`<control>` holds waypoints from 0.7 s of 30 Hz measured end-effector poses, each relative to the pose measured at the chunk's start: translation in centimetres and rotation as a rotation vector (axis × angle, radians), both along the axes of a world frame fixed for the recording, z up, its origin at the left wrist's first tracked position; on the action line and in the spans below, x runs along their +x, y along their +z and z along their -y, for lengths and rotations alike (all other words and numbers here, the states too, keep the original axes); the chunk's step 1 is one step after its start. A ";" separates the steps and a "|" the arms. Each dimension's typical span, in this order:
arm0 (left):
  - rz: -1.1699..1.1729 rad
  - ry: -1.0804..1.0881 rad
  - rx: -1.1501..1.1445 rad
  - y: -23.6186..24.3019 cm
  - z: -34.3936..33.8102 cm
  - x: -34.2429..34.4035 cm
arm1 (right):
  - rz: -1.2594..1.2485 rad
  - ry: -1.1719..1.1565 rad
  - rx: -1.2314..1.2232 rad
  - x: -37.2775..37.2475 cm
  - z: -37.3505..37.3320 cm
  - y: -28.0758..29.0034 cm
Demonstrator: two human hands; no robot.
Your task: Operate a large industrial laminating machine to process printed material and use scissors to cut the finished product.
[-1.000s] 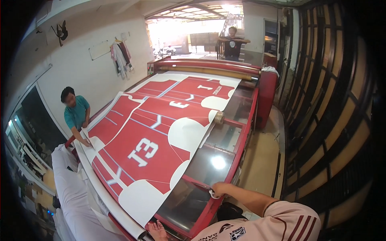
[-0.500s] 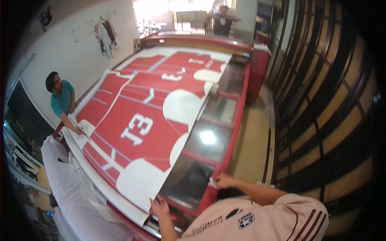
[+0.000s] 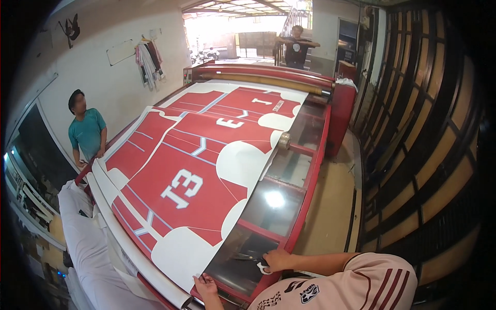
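Across the red-framed counter (image 3: 274,219) lay a broad white sheet (image 3: 206,160) printed with red jersey panels, its near right corner just beside the person's left hand (image 3: 205,284). That hand was palm up, fingers loosely curled; whether it pinched the sheet could not be told. To its right, over the dark panel, the right hand (image 3: 278,260) was closed round the handles of scissors (image 3: 262,264), blades pointing left. Farther off, a tape roll (image 3: 284,140) stood at the sheet's right edge. At the left side stood a co-worker in teal (image 3: 88,133).
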State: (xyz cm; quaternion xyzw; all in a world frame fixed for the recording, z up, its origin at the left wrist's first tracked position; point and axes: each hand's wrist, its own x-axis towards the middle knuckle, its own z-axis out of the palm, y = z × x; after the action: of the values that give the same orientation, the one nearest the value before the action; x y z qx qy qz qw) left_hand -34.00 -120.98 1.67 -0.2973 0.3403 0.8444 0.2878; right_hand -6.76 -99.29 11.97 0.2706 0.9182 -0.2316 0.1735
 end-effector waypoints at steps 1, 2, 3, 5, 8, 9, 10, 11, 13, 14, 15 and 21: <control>0.008 -0.002 -0.009 0.0 -0.1 0.0 | 0.015 -0.013 0.000 -0.5 0.0 0.3; 0.001 -0.011 -0.028 0.1 -0.1 -0.1 | -0.022 0.039 0.085 -0.9 0.0 0.6; -0.019 -0.015 -0.054 0.1 -0.1 -0.1 | -0.072 0.088 0.179 -1.3 0.1 0.7; 0.008 -0.014 -0.069 0.2 -0.1 -0.2 | -0.068 0.090 0.174 -1.8 0.0 0.8; 0.005 -0.026 -0.065 -0.2 0.2 -0.2 | -0.131 0.104 0.186 -1.9 -0.1 0.5; -0.008 -0.039 -0.051 -0.3 0.3 -0.2 | -0.133 0.094 0.163 -1.8 -0.2 0.4; -0.014 -0.042 -0.040 -0.5 0.5 -0.2 | -0.136 0.084 0.140 -1.6 -0.3 0.2; -0.007 -0.046 -0.045 -0.7 0.6 -0.2 | -0.137 0.087 0.135 -1.5 -0.3 0.1; 0.001 -0.051 -0.051 -1.0 0.8 -0.2 | -0.147 0.092 0.144 -1.3 -0.3 0.0; 0.004 -0.052 -0.047 -1.1 0.9 -0.2 | -0.144 0.093 0.142 -1.2 -0.3 -0.1; -0.001 -0.051 -0.043 -1.1 0.9 -0.2 | -0.159 0.087 0.157 -1.2 -0.2 -0.1; -0.069 -0.051 -0.080 -0.5 0.6 0.4 | -0.177 0.046 0.149 -0.9 0.2 -0.3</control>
State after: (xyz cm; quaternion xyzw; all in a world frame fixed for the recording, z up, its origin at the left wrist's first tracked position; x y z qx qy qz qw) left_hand -33.58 -121.55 1.17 -0.2705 0.3910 0.8323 0.2850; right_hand -7.69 -99.52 11.66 0.2403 0.9505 -0.1818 0.0764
